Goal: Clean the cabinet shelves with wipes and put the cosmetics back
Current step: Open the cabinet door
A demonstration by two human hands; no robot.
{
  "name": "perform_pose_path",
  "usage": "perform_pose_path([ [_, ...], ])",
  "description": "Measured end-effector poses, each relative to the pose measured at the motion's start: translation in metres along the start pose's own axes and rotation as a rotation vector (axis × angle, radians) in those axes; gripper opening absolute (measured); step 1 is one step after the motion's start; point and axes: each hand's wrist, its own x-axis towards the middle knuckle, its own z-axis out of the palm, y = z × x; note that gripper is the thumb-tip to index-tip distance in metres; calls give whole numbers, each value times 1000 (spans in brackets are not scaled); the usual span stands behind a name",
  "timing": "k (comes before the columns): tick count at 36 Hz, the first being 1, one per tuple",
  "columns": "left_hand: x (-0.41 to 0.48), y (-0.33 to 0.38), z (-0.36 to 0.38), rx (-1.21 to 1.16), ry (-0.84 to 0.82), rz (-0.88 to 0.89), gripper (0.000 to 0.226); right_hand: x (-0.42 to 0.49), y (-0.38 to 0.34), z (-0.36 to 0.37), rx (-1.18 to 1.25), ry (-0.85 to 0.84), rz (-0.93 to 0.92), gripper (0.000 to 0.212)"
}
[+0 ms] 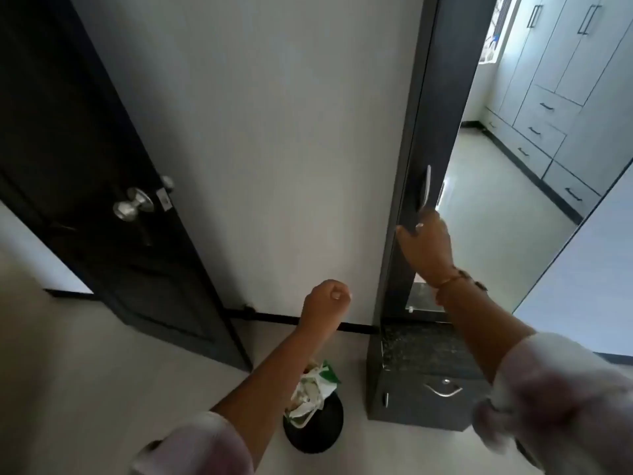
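A pale tiled floor (85, 389) meets a plain white wall (274, 132), with a black skirting strip along the base. Against that wall stands the tall dark grey cabinet (424, 97), its mirrored door (513, 207) reflecting a room with light grey wardrobes. A slim vertical silver handle (427, 186) runs down the dark frame beside the mirror. The right hand (428, 245) is pressed against this frame just below the handle, fingers curled round the edge of the door, a bracelet at the wrist. The left hand (325, 301) hangs in front of the wall, closed into a loose fist; whether anything lies inside it cannot be told. Both forearms come from pale rolled sleeves.

At the cabinet's foot sits a low dark unit with a speckled top (428, 341) and a drawer with a curved silver pull (442, 390). Just left of it on the floor stands a round black waste bin (315, 430) filled with crumpled white and green wrappers (311, 392). Further left, a black panelled door (85, 149) with a round silver knob (132, 204) stands open. No cosmetics are visible.
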Motion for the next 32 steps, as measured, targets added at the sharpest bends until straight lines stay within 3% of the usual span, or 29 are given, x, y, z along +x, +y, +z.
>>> perform_pose_path([
  [3,7,13,4,-51,-35,-3,12,20,-10,-9,-35,105,-40,48],
  [16,39,38,12,-120,-33,77,17,48,-17,-12,49,92,75,44],
  [22,41,43,20,-151,-65,123,20,29,-16,-14,22,184,64,37],
  [32,21,65,65,-126,-315,204,57,-34,-5,-35,-52,394,33,48],
])
